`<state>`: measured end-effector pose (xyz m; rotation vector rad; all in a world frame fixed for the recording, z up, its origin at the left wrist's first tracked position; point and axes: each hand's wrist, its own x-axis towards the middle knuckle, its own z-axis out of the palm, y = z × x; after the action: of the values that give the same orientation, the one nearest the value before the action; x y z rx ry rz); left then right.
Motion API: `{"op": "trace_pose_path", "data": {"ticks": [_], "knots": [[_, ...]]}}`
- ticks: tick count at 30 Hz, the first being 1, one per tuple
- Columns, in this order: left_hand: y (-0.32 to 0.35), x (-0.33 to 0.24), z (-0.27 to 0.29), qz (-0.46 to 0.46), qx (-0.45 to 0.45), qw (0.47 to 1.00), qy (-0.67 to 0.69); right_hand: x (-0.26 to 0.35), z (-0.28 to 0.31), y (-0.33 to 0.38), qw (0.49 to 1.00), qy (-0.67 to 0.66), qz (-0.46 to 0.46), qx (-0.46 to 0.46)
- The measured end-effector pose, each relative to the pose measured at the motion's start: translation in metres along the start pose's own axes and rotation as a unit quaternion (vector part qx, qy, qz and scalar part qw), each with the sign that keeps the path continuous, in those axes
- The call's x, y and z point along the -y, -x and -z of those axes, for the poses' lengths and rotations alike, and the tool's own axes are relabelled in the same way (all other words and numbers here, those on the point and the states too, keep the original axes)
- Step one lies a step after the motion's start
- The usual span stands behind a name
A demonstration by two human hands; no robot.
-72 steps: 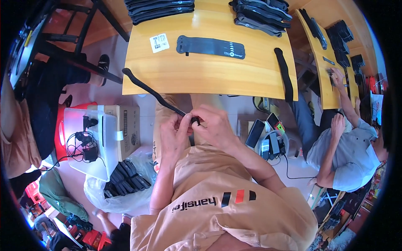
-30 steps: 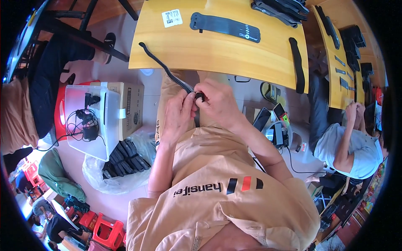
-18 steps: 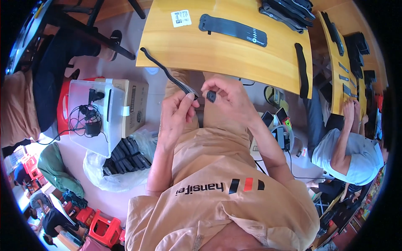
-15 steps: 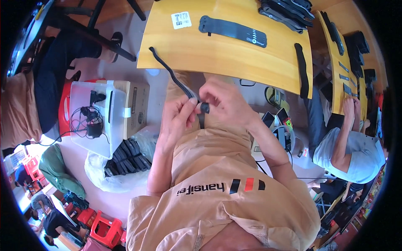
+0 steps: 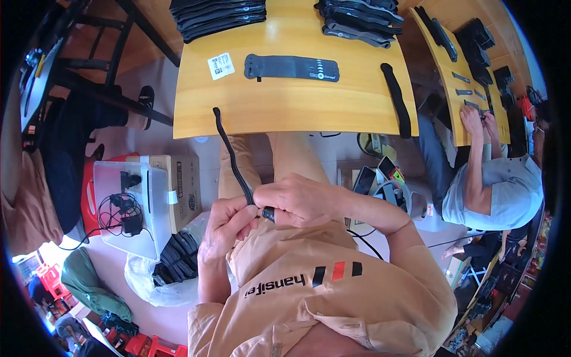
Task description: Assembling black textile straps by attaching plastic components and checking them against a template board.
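Note:
Over my lap, a long narrow black strap [image 5: 233, 156] runs up from my fingers toward the table's near edge. My left hand [image 5: 225, 229] pinches its lower part between thumb and fingers. Pressed right beside it, my right hand [image 5: 303, 199] is closed at the same end of the strap. A short black piece [image 5: 269, 214] shows at the right hand's thumb; whether it is the strap's end or a thumb cover I cannot tell. On the table lies a flat dark grey strip [image 5: 291, 68] with white print.
The yellow wooden table [image 5: 285, 113] bears stacks of black strips [image 5: 220, 18], a white label [image 5: 221, 66] and another black strap [image 5: 397, 101]. A clear bin [image 5: 148, 232] with cables stands at left beside a cardboard box [image 5: 185, 190]. At right, a co-worker [image 5: 488, 193] sits at another table.
My right hand has come down against my left and closed at the strap's lower end. The view has shifted, so the table and its stacks show more fully.

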<state>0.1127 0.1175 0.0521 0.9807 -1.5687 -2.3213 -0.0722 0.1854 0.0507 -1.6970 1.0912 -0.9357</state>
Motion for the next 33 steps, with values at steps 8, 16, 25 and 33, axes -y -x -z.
{"op": "trace_pose_path", "data": {"ticks": [8,16,25,33], "knots": [[0.003,0.010,-0.012,-0.069,0.055,0.983,0.158,0.011,0.007,0.008,0.957,-0.280,-0.071,0.017],[-0.016,0.001,-0.018,-0.017,0.003,0.994,0.106,-0.011,0.002,0.015,0.785,-0.592,-0.178,-0.045],[-0.010,-0.006,-0.018,-0.012,-0.023,1.000,0.002,-0.028,-0.006,0.010,0.746,-0.653,-0.129,0.010],[-0.013,0.004,-0.022,-0.005,-0.091,0.995,-0.040,-0.018,-0.016,0.005,0.972,-0.172,-0.068,-0.143]]}}
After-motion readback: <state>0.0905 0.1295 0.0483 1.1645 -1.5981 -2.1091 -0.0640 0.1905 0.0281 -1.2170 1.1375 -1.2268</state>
